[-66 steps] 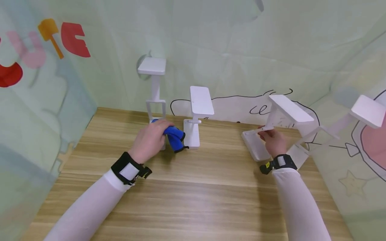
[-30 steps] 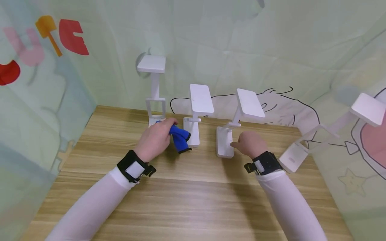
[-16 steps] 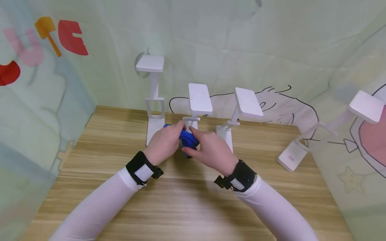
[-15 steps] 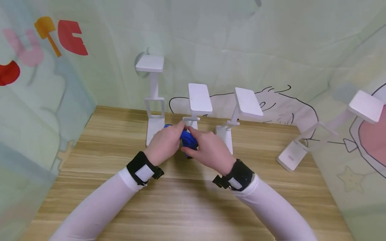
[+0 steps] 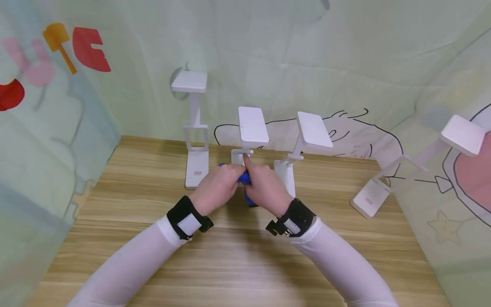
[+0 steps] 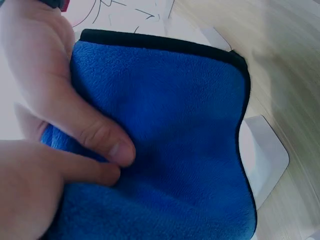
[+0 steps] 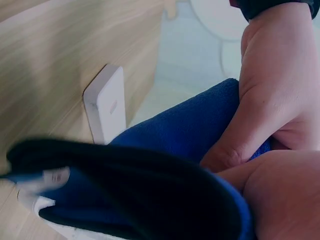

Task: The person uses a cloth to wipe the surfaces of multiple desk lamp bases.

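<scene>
A blue plush cloth (image 5: 245,178) with black edging is bunched between my two hands, above the middle-left white folding phone stand (image 5: 253,124). My left hand (image 5: 218,187) grips the cloth from the left. My right hand (image 5: 268,189) pinches it from the right, its index finger pointing toward the stand's hinge. In the left wrist view the cloth (image 6: 180,115) spreads wide, with both thumbs pressed on it side by side. Its folded black hem (image 7: 150,170) and a small white tag (image 7: 56,176) show in the right wrist view. The hands and cloth hide most of that stand's base.
Another white stand (image 5: 197,164) is at the left, one (image 5: 284,175) just right of my hands, and one (image 5: 370,198) at the far right, turned outward. All are on a wood-grain table (image 5: 238,264). A printed curtain (image 5: 307,55) rises behind.
My right hand moved a stand left from the far right, let go of it, then came across and took hold of the cloth. My left hand shifted right with the cloth.
</scene>
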Demonstrator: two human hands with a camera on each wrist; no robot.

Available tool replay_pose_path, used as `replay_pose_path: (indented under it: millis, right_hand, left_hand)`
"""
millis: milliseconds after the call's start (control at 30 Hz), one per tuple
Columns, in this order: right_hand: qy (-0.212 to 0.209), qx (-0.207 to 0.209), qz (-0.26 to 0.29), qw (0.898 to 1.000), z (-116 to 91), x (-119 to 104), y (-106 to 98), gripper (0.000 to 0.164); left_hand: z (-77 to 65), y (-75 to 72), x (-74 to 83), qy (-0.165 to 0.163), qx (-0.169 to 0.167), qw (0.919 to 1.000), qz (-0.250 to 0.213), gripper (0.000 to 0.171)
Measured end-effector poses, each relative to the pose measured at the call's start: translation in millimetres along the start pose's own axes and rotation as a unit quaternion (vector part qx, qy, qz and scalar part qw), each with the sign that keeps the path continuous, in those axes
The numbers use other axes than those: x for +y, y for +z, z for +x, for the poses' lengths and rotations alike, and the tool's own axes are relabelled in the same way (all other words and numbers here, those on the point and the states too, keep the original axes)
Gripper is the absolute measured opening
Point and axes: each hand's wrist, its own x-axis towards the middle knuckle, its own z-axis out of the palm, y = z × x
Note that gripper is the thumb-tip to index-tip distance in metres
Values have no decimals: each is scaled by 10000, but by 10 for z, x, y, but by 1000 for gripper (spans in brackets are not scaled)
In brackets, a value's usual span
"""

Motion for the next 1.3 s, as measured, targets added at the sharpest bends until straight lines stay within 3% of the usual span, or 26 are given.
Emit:
replay_pose_path:
  millis: [100, 200, 300, 433, 533, 600, 767, 967, 1100, 1200, 1300]
  right_hand:
    - [-65, -134, -80, 9999, -60, 47, -31, 63]
    - [-39, -306, -128, 9994, -129, 120, -103, 37]
    - [75, -474, -100, 9988, -189, 220, -223, 18]
    - [323, -605, -144, 9975, -303, 441, -404, 23]
    - [506, -564, -406, 9963, -414, 626, -529, 27]
    - [644, -537, -633, 9945, -481, 724, -607, 26]
    - [851, -403, -1050, 9900, -579, 900, -688, 24]
    - [625, 101, -1413, 9879, -599, 985, -564, 23]
    - [148, 290, -1675, 9853, -593, 1018, -315, 39]
    - [-137, -47, -1675, 9858, -620, 1055, -120, 49]
    - [-331, -671, -1507, 9857, -670, 1094, 7, 54]
  left_hand:
    - [12, 9, 0, 17, -170, 9998, -58, 10]
    - [30, 14, -6, 60, -339, 9993, -141, 7]
    - [52, 9, -6, 56, -548, 9982, -217, 17]
    - [118, 31, 33, 20, -976, 9951, -150, 30]
    - [199, 83, 83, -65, -1332, 9910, -130, 45]
    - [271, 146, 113, -115, -1475, 9888, -184, 45]
    - [534, 431, 114, -255, -1372, 9870, -799, 44]
    - [948, 732, 27, -744, -948, 9851, -1226, 52]
    - [1184, 830, -36, -990, -887, 9840, -1187, 56]
    - [1312, 892, -45, -952, -1100, 9835, -1074, 56]
    - [1401, 949, -21, -839, -1318, 9826, -1009, 54]
